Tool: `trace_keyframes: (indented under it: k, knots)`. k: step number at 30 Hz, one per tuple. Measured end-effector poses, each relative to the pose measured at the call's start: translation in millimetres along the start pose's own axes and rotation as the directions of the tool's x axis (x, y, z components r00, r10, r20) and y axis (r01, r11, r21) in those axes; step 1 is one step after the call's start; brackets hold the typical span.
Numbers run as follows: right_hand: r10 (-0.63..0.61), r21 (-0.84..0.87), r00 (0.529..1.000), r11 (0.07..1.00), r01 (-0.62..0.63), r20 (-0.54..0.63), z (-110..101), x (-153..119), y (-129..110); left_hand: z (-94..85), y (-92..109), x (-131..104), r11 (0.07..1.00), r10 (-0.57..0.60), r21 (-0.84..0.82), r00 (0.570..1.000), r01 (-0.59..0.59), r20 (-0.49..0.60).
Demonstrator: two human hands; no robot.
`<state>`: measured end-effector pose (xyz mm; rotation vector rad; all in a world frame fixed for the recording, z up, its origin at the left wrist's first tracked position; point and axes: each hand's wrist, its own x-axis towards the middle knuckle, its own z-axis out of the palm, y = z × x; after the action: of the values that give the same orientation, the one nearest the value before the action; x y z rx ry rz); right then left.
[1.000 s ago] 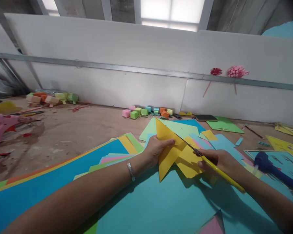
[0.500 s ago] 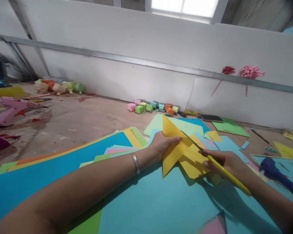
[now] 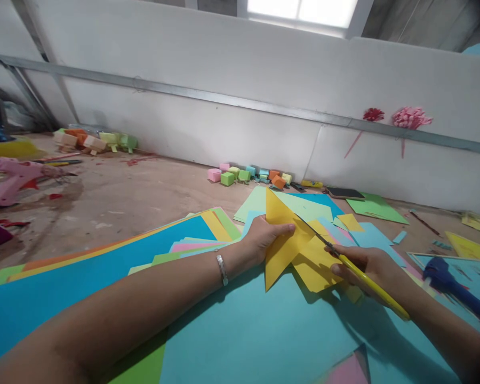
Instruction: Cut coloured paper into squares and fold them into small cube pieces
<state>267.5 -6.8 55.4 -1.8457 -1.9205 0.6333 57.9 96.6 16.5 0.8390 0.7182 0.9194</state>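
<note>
My left hand pinches a folded yellow sheet of paper, thumb on its near face, holding it up above the light blue paper. In my right hand is a pair of scissors with yellow handles. The dark blades lie along the upper right edge of the folded yellow paper, tips pointing up and left. More yellow paper shows behind and below the blades. Whether the blades have cut into the sheet I cannot tell.
Stacked coloured sheets spread to the left. A pink glue gun lies at the far left and a blue glue gun at the right. Small paper cubes line the wall, near a dark phone.
Almost nothing differs. The whole view has shifted very slightly, while both hands, the yellow paper and the scissors keep the same positions relative to each other.
</note>
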Motion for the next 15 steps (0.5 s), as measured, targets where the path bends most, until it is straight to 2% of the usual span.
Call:
trace_keyframes:
  k: [5, 15]
  knots:
    - [-0.001, -0.027, 1.000, 1.000, 0.001, -0.001, -0.8, 0.0, -2.7, -0.3, -0.7, 0.4, 1.000, 0.004, -0.015, 1.000, -0.003, 0.010]
    - [-0.057, -0.078, 0.998, 0.995, 0.059, 0.023, 0.5, 3.1, 10.7, -0.5, -1.1, 0.8, 1.000, -0.001, 0.003, 1.000, 0.001, 0.007]
